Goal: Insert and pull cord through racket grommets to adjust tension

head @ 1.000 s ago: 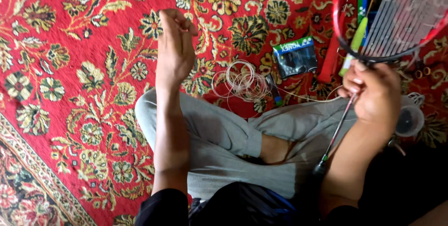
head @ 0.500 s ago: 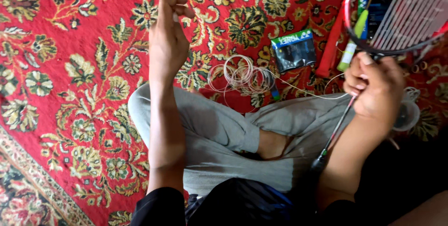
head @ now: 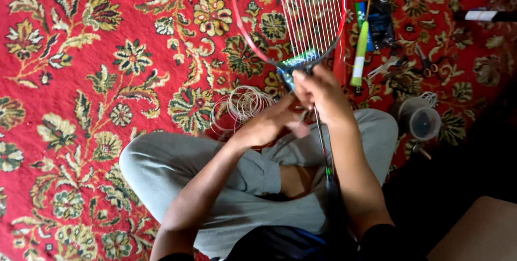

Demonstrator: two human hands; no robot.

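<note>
ITEM: badminton racket, red frame, partly strung w/ pale vertical strings. Loc: head out in front over the red floral carpet, throat at the hands, thin shaft running back over the lap of the grey trousers.

HANDLING (est.): v. light, frame stiff but thin, prob. easy to warp if squeezed on the head; strings taut, springy. Best hold looks to be throat or shaft, not the string bed. Loose string coil, lying on carpet just beyond the knees: thin, slick, kinks and tangles easily; take by pinching near the free end.

HANDS: right hand wrapped around racket throat, firm grip. Left hand fingers stretched toward the throat, touching or nearly so; can't tell if it pinches a string.

NEARBY: green-white tube, dark packet, scissors, grey cup, all on carpet to the right.

CHG vs 1.0 s ago: left hand was raised, well apart from racket; now down at throat. Racket head was off to the right, now centre of view.
</note>
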